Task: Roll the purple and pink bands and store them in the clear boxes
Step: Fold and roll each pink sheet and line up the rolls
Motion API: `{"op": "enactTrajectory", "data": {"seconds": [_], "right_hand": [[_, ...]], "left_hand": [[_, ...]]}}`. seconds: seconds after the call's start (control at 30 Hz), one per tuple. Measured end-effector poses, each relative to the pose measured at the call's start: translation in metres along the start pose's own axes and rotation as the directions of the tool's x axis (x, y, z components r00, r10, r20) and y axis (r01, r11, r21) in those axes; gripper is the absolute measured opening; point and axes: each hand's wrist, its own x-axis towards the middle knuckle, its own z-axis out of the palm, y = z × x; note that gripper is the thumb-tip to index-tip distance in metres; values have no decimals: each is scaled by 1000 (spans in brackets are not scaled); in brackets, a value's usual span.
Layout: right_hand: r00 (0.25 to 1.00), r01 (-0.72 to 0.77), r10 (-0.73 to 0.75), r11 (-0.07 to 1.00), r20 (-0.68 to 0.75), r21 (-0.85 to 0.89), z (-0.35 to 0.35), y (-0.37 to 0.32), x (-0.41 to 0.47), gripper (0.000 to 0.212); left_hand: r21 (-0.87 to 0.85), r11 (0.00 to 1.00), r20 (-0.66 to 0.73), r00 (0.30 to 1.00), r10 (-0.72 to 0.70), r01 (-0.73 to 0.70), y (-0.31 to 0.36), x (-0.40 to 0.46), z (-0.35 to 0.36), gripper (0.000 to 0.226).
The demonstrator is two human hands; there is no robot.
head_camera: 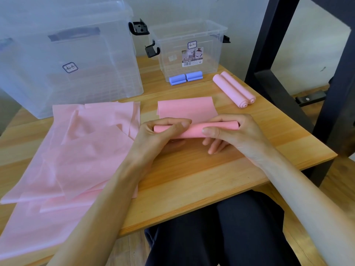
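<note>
Fingers (173, 129) of both hands are curling round a half-rolled pink band (194, 127) at the desk's (192, 179) centre. Behind, the small box (189, 48) is showing a "Storage Box" label (192, 57); purple rolls (185, 78) are lying before it, pink rolls (233, 89) to the right.

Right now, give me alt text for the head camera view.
Both hands, left hand and right hand, roll a pink band on a wooden table. Two finished pink rolls, purple rolls, flat pink bands and clear boxes surround them.
</note>
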Motion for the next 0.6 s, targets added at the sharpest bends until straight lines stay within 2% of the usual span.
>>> {"op": "enactTrajectory", "data": {"seconds": [0.17,0.37,0.6], "right_hand": [[1000,-3,3,1000,10,-4,1,-1,0,29],[1000,22,-22,1000,9,-13,2,0,0,30],[999,-15,15,1000,-28,-2,0,0,1,29]], "left_hand": [[21,1000,-22,1000,-1,1,-1,0,-1,28],[32,998,-30,998,-49,50,-1,2,-2,36],[215,971,-9,994,110,-105,-1,0,-3,25]]}}
